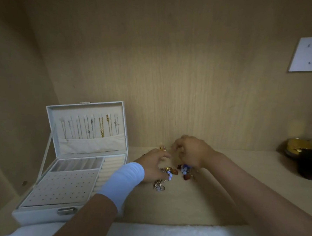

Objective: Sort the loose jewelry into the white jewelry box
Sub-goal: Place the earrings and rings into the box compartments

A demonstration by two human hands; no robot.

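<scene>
The white box (41, 215) stands open at the left of the table (182, 205), its lid (95, 145) upright against the wooden back wall (172, 73). Chains (100, 127) hang in a row inside the lid above a cloth pocket. In the base lie a panel of small holes (63, 187), narrow slots behind it and a column of ring rolls (112, 168) along the right edge.

The loose jewelry (168, 173) sits in a small heap just right of the box, well clear of it: blue beads, amber pieces and a tangle of gold and silver metal. One gold piece (162, 148) lies apart at the far side of the heap.

The left hand (152, 165), with a white sleeve (124, 179) on the wrist, rests on the left side of the heap, its fingers (164, 155) stretched out and loosely spread. The right hand (191, 153) hangs over the far right of the heap, fingers curled down and drawn together; whether they pinch a piece I cannot tell, as the tips are blurred.

A white socket (309, 54) is on the wall at upper right, a dark jar (305, 163) at the right edge, and a white cloth (162, 235) along the near edge.
</scene>
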